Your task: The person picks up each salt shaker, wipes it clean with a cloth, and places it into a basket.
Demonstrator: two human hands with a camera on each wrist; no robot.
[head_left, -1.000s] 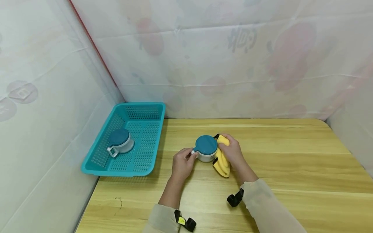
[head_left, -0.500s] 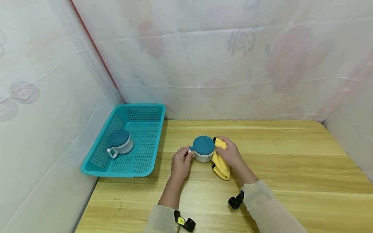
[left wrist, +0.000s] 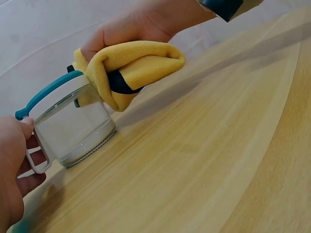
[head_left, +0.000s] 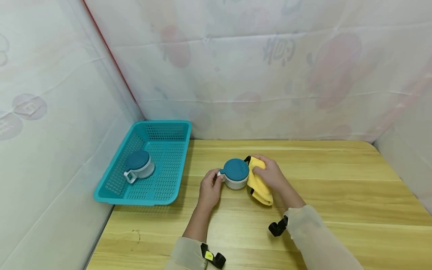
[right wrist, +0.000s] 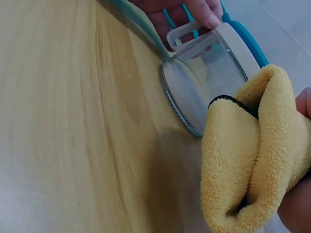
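Observation:
A clear glass jar (left wrist: 73, 124) with a blue lid (head_left: 236, 169) and a white handle (left wrist: 39, 160) stands on the table. My left hand (head_left: 209, 190) pinches the handle at the jar's left side. On the other side, my right hand (head_left: 271, 175) grips a folded yellow cloth (head_left: 259, 184) with black edging. The cloth lies against the jar's right side in the left wrist view. In the right wrist view the cloth (right wrist: 248, 155) covers part of the jar (right wrist: 204, 77), and the right fingers are mostly hidden behind it.
At the left, a turquoise basket (head_left: 183, 165) holds a similar jar (head_left: 145, 171) with a blue lid, lying tilted. The wooden table (head_left: 337, 187) stretches right. Printed white sheeting (head_left: 253, 75) rises behind the table and on the left.
The jar and my left hand have shifted slightly left since the earliest frame. My right hand moved left with the cloth, then back right and slightly up; the cloth's lower end swung right.

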